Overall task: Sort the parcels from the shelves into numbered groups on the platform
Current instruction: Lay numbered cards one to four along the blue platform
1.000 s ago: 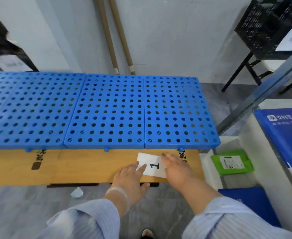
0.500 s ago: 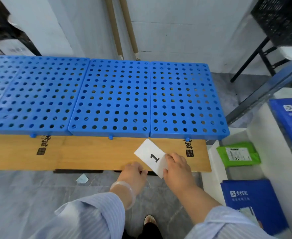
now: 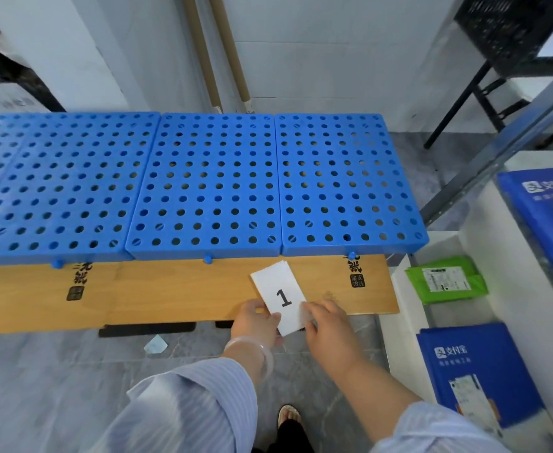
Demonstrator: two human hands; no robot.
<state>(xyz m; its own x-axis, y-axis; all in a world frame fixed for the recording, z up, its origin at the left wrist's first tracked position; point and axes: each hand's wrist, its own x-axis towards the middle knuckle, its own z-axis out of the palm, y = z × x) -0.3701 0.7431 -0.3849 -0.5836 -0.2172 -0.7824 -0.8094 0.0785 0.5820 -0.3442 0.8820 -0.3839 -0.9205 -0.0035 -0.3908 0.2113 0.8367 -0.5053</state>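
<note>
A white card stack [image 3: 280, 295] with the number 1 on top is held over the front of the wooden board [image 3: 177, 289]. My left hand [image 3: 257, 320] pinches its lower left edge, and my right hand [image 3: 326, 325] grips its lower right corner. Behind the board lies the blue perforated platform [image 3: 203, 184], made of several joined panels, with nothing on it. On the white shelf at the right lie a green parcel [image 3: 445, 282] and a blue parcel [image 3: 477, 371]. A second blue parcel [image 3: 543, 217] lies on the level above.
A grey metal shelf post [image 3: 504, 148] slants up at the right. Two brown tubes [image 3: 223, 60] lean against the white wall behind the platform. A black crate [image 3: 510, 31] on a black stand sits at the far right. A paper scrap [image 3: 155, 344] lies on the grey floor.
The card was lying flat on the board under both hands a second ago. Both hands have since picked it up and now hold it tilted, with the 1 upright to me.
</note>
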